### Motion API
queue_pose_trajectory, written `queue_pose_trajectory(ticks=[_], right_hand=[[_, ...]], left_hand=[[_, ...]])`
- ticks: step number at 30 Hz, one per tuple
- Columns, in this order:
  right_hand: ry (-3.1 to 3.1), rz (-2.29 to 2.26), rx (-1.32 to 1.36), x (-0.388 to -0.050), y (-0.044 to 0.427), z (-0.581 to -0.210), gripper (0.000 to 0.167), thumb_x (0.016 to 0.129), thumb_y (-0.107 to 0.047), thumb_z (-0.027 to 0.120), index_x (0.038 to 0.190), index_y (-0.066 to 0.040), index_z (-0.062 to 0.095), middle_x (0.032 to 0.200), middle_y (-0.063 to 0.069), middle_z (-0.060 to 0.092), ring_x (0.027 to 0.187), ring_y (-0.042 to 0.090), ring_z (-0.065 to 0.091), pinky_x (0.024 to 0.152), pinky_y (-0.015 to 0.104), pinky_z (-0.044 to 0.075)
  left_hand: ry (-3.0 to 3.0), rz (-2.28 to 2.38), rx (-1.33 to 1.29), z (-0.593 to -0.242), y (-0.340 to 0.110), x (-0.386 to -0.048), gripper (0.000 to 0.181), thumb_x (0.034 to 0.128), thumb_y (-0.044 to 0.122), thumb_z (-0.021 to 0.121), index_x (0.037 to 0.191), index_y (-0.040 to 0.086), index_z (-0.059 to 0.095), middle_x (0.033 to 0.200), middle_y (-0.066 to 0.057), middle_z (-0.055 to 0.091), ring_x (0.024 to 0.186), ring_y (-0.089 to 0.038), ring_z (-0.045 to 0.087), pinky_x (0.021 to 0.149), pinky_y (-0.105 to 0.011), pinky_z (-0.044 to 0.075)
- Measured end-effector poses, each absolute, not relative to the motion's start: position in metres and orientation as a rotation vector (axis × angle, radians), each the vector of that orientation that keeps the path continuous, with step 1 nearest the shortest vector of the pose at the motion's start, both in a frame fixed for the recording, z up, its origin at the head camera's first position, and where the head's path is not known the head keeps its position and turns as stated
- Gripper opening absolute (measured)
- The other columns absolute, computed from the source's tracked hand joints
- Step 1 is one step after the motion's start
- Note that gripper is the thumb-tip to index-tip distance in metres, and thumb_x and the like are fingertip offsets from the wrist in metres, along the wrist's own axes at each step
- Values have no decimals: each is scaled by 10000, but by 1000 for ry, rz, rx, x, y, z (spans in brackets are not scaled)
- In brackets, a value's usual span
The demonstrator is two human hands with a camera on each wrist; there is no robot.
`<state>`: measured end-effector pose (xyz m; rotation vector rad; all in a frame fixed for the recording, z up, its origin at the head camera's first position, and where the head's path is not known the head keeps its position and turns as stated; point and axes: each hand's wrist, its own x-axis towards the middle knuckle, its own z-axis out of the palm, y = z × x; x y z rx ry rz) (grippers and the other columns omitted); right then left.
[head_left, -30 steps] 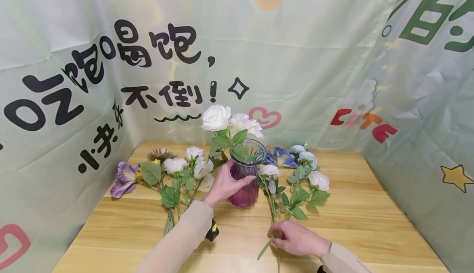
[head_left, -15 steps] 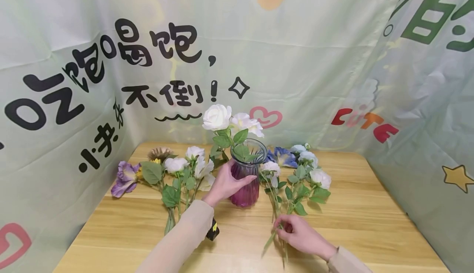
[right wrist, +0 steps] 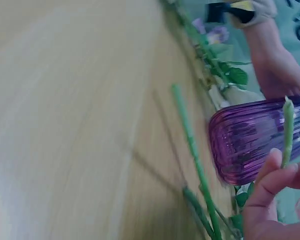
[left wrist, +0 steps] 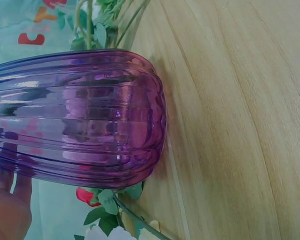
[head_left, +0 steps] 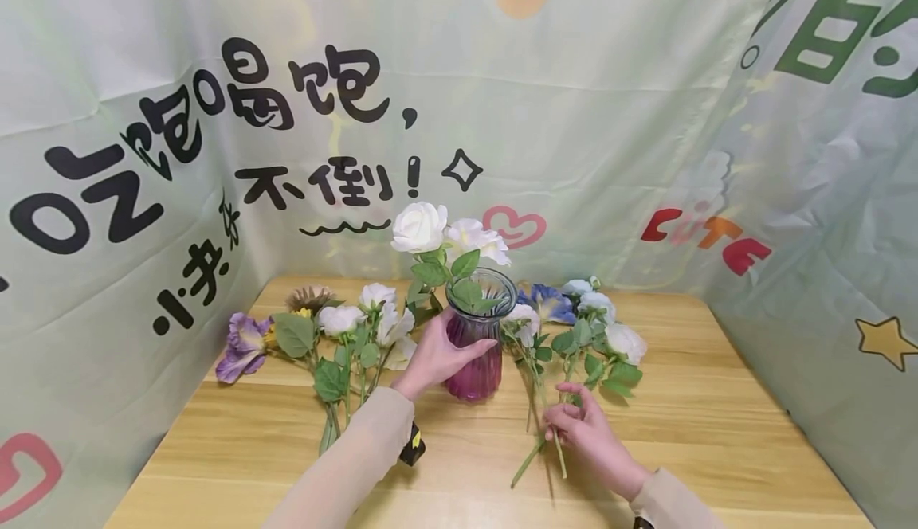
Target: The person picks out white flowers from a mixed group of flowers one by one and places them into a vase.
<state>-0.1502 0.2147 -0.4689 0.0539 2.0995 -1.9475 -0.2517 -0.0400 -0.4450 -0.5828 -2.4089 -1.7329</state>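
Head view: the left hand (head_left: 433,363) grips the purple glass vase (head_left: 476,371), upright on the desk (head_left: 717,441). To its right, the right hand (head_left: 591,440) pinches a green stem (right wrist: 288,131) between thumb and finger; more stems (right wrist: 192,145) crowd close. White flowers (head_left: 419,228) top the vase; a purple flower (head_left: 241,347) lies far left, a blue flower (head_left: 551,306) behind right.

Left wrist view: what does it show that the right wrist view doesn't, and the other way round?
Only the left wrist view: a small red flower and red and orange printed letters. Only the right wrist view: the bare right hand pinching a thin green stem, and a purple flower. Both: the purple ribbed glass vase, the bare left hand holding it, and the light wooden table.
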Motion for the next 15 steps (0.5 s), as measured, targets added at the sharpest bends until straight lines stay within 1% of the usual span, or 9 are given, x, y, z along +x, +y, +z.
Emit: queue_pose_trajectory(ticks=[2,4,6,8,10,12,15], right_hand=[[1986,-2014,119,-153,214,-468,610,972,-65,562,1429,27,169,916,2,654,697,51,583,621,150,453],[1894,-2032,128,-155,214,-468,591,1002,-114,542,1430,50,169,916,-22,627,713,32,570,628,136,442],[1840,-2019,102,-158,215,-468,572,1031,-188,531,1424,78,212,918,-39,616,735,22,569,639,130,445],[1793,-2005,60,-161,214,-469,525,1052,-254,513,1392,84,297,903,-54,607,750,21,572,644,124,449],[1758,-1994,41,-165,213,-471,443,1061,-291,501,1326,51,405,880,-65,614,748,23,573,635,121,451],[1737,-1996,51,-168,210,-472,357,1067,-316,490,1246,-9,467,852,-72,627,726,24,573,610,118,445],[1738,-2000,87,-173,204,-474,297,1072,-340,475,1180,-63,473,814,-81,621,688,19,560,569,112,421]], left_hand=[[-2407,-1735,-584,-445,-40,-252,621,816,349,850,1331,147,568,1208,-66,716,1134,-198,683,1019,-376,543],[-2407,-1736,-582,-445,-40,-252,625,817,348,849,1337,149,565,1211,-65,715,1136,-198,682,1016,-376,543],[-2407,-1736,-579,-446,-41,-252,623,818,347,847,1337,150,565,1209,-65,715,1132,-197,683,1012,-376,545],[-2409,-1731,-574,-446,-41,-252,622,817,351,847,1334,150,566,1207,-61,715,1129,-191,683,1010,-371,545],[-2413,-1724,-571,-446,-41,-252,617,818,357,846,1327,146,569,1201,-61,716,1124,-190,684,1008,-370,545],[-2418,-1716,-571,-446,-41,-252,616,818,367,844,1323,143,570,1199,-59,716,1122,-188,683,1007,-369,545],[-2420,-1717,-576,-445,-41,-252,620,820,374,841,1324,138,570,1202,-63,714,1126,-196,682,1008,-375,547]])
